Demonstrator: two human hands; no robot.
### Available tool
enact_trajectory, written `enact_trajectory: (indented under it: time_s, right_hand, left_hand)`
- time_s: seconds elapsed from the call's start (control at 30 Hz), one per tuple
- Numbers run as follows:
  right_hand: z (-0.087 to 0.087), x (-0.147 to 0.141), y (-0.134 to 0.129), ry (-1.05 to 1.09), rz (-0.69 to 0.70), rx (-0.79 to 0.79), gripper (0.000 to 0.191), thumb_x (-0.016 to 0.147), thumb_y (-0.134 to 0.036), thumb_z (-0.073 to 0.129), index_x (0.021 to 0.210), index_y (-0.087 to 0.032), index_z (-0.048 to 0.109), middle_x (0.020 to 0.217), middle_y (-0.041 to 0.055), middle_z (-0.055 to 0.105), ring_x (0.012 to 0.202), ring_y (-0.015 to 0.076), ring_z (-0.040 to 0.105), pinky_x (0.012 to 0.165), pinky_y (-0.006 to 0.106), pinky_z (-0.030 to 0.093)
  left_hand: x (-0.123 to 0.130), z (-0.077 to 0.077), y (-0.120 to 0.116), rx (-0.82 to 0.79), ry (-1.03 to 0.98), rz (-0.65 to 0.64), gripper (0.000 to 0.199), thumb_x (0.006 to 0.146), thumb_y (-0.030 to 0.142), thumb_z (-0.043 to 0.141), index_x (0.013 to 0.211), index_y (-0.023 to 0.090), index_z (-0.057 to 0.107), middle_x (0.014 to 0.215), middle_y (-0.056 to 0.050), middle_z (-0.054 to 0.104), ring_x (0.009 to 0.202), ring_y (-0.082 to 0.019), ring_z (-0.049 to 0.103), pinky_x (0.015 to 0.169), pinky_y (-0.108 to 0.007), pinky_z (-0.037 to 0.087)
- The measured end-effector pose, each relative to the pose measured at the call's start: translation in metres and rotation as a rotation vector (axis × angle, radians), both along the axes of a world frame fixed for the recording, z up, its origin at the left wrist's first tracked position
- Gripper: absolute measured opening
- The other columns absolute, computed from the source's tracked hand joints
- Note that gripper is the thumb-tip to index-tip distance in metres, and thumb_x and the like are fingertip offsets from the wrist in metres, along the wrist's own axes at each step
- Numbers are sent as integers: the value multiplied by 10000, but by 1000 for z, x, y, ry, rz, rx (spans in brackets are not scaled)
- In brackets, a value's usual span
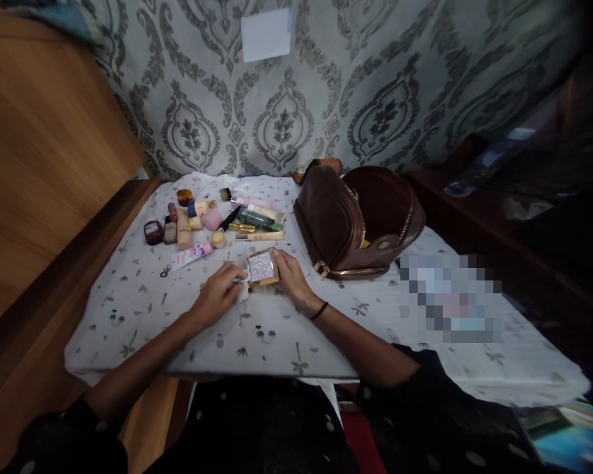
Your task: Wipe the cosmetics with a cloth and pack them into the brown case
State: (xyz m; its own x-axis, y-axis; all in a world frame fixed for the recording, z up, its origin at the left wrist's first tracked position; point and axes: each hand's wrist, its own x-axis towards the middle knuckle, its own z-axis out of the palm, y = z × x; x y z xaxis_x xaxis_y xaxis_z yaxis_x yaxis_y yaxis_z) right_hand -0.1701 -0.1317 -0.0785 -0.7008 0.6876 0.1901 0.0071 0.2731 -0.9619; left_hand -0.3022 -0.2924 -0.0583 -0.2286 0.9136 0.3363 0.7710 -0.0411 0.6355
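"While the right hand (291, 280) holds the glittery square case (261, 268), what does the left hand (217, 296) do?"

"It pinches a crumpled white wipe (244, 289) at the case's left side, fingers (233, 270) narrow; the right hand's fingers grip the opposite side."

"Where is the case, then?"

"Between the hands, around the middle of the surface (286, 336); I can't tell whether it touches the patterned cloth."

"And around it?"

"Toward the far left corner lies a cluster of cosmetics (183, 229), with a pink rounded item (211, 218) and a dark green bottle (257, 220) in it; a pink and white tube (192, 255) lies at its near side; the brown bag (326, 217) gapes by the far edge, right of the middle; near the right edge is a pixelated item (449, 299), too obscured to name."
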Motion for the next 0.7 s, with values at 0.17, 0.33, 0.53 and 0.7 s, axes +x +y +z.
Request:
enact_trajectory:
  time_s: [0.17, 0.33, 0.53, 0.7]
  right_hand:
    - [-6, -2, 3, 8, -47, -43, 485, 928, -626, 352, 757, -201, 510, 720, 9, 549, 725, 180, 511, 713, 299, 413]
    - [-5, -3, 3, -16, -86, 18, 444, 929, -597, 365, 735, -213, 476, 700, -3, 532, 723, 178, 511, 709, 297, 405]
    - [-4, -4, 0, -63, -96, 46, 464, 926, -622, 364, 714, -220, 460, 652, -18, 499, 674, 169, 495, 652, 288, 388]
    - [-1, -2, -2, 36, -52, 48, 520, 964, -635, 280, 719, -213, 458, 726, 10, 538, 724, 172, 505, 704, 299, 411]
  left_hand:
    - [7, -3, -5, 39, 32, -47, 151, 956, 173, 472, 1009, 196, 612, 1000, -51, 603, 966, -189, 596, 865, -313, 481]
    - [13, -7, -5, 78, 138, -33, 181, 979, 169, 464, 1045, 193, 630, 1025, -62, 599, 981, -190, 589, 882, -327, 493]
    - [31, -1, 5, 190, 342, -95, 234, 991, 136, 427, 1074, 166, 644, 1036, -84, 606, 993, -206, 560, 857, -336, 511]
    - [43, 10, 19, 238, 442, -130, 259, 974, 108, 425, 1119, 152, 636, 1048, -97, 610, 964, -215, 550, 844, -346, 522]
